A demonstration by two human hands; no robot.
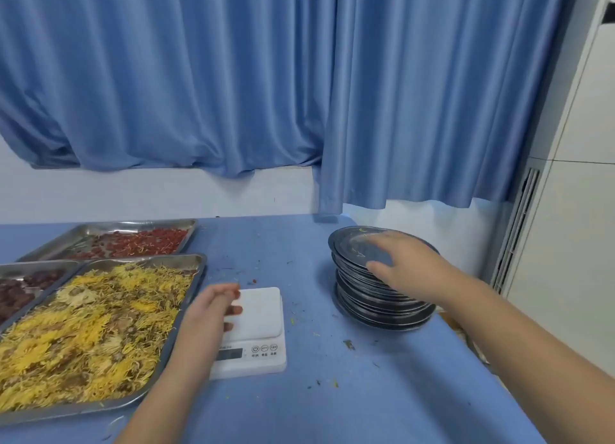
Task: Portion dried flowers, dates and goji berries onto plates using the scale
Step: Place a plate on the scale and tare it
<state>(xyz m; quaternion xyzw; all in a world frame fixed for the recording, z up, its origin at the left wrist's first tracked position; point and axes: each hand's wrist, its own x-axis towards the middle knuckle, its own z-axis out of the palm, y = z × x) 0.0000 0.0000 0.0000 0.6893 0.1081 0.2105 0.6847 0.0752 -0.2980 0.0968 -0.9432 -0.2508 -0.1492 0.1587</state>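
Three trays sat left of the scale point(261, 310): dried chrysanthemum flowers point(100, 327) just beside it, dates point(20, 294) further left, goji berries point(143, 242) left and behind. The plate stack point(376, 305) was right of the scale. Your right hand point(406, 264) lay on the top plate point(356, 242), fingers spread, thumb at the rim; I couldn't confirm a pinch. Your left hand point(213, 307) hovered over the scale's left edge, fingers loosely curled, empty. The step looked like fetching a plate. Next: separate one, centre it on the scale, tare.

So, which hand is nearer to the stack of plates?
Right. The right hand lies on top of the stack of plates; the left hand is over the scale, apart from it.
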